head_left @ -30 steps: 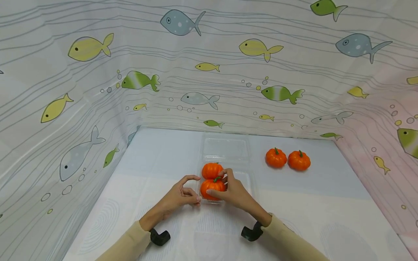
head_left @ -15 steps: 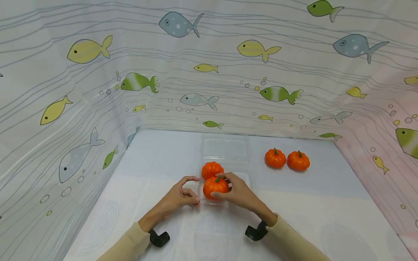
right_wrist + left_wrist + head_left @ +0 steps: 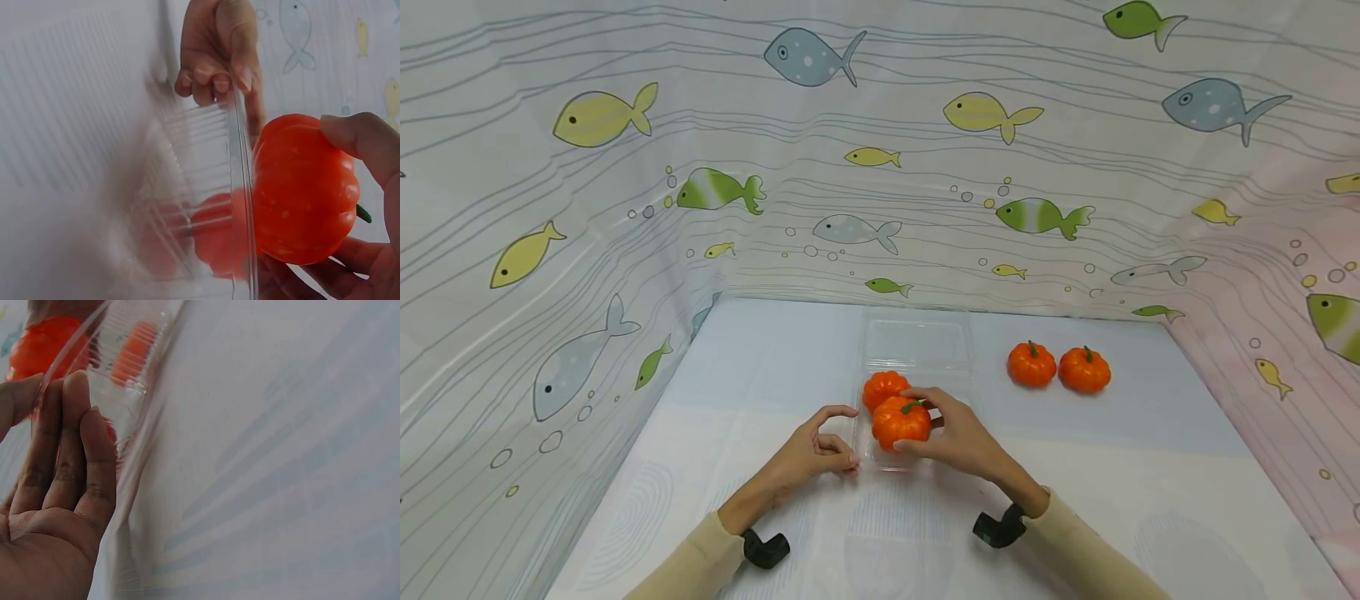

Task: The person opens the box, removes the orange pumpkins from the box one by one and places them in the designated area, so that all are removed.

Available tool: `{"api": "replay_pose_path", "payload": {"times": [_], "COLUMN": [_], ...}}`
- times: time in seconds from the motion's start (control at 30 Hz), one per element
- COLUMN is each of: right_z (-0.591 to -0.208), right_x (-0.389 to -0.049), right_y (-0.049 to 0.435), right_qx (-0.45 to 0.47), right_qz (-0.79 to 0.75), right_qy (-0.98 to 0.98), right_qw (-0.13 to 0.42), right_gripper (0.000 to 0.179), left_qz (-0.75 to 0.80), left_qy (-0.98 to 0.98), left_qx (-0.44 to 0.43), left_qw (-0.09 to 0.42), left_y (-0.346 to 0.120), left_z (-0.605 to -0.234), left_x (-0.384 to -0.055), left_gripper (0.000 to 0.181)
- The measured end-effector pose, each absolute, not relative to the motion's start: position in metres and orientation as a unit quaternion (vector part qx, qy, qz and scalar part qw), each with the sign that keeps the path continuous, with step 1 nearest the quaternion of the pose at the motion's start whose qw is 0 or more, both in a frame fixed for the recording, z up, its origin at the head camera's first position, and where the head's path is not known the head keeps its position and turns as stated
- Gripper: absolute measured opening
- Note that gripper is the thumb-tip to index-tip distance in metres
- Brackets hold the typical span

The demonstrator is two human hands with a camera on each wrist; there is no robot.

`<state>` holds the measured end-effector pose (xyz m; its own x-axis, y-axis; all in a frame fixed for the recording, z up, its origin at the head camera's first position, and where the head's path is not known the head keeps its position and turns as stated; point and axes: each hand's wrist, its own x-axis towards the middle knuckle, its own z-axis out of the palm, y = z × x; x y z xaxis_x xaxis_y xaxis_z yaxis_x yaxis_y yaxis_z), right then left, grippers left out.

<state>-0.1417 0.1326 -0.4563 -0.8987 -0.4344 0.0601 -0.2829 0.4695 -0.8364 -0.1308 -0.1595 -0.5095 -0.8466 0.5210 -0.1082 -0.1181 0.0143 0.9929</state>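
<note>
A clear plastic clamshell container [image 3: 880,461] lies opened out on the table, its lid [image 3: 917,342] folded back on the far side. My left hand [image 3: 815,450] pinches the left rim of the container between thumb and fingertips, as the left wrist view shows. A small orange toy pumpkin [image 3: 899,425] with a green stem is in my right hand [image 3: 961,437], gripped between thumb and fingers. The right wrist view has this pumpkin [image 3: 306,190] above the container's rim. Behind it, a second pumpkin [image 3: 883,388] sits inside the container, partly hidden.
Two more orange pumpkins, one on the left [image 3: 1032,365] and one on the right [image 3: 1085,370], stand side by side at the back right of the table [image 3: 1120,492]. A fish-printed curtain [image 3: 925,192] encloses the back and sides.
My right hand has lifted the front pumpkin off the container's floor and shifted it slightly right and away from me. The left hand has stayed at the rim.
</note>
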Motion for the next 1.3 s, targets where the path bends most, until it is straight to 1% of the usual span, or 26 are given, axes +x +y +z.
{"api": "replay_pose_path", "payload": {"times": [0.23, 0.67, 0.83, 1.07, 1.3], "right_z": [-0.452, -0.449, -0.449, -0.449, -0.450], "right_x": [-0.146, -0.150, -0.150, -0.151, -0.153], "right_y": [0.141, 0.151, 0.154, 0.161, 0.169], "right_qx": [-0.219, -0.217, -0.218, -0.225, -0.232], "right_qz": [-0.468, -0.466, -0.464, -0.468, -0.477], "right_qy": [0.854, 0.857, 0.858, 0.854, 0.847], "right_qw": [0.051, 0.037, 0.031, 0.021, 0.009], "right_gripper": [0.074, 0.079, 0.076, 0.077, 0.074], "left_qz": [0.691, 0.688, 0.688, 0.689, 0.689], "left_qy": [0.667, 0.671, 0.671, 0.669, 0.670], "left_qx": [0.152, 0.151, 0.154, 0.155, 0.154], "left_qw": [0.233, 0.232, 0.231, 0.231, 0.230], "left_y": [-0.159, -0.158, -0.159, -0.158, -0.158], "left_z": [-0.508, -0.508, -0.508, -0.510, -0.509], "left_x": [-0.130, -0.131, -0.131, -0.131, -0.131], "left_gripper": [0.077, 0.076, 0.076, 0.077, 0.077]}}
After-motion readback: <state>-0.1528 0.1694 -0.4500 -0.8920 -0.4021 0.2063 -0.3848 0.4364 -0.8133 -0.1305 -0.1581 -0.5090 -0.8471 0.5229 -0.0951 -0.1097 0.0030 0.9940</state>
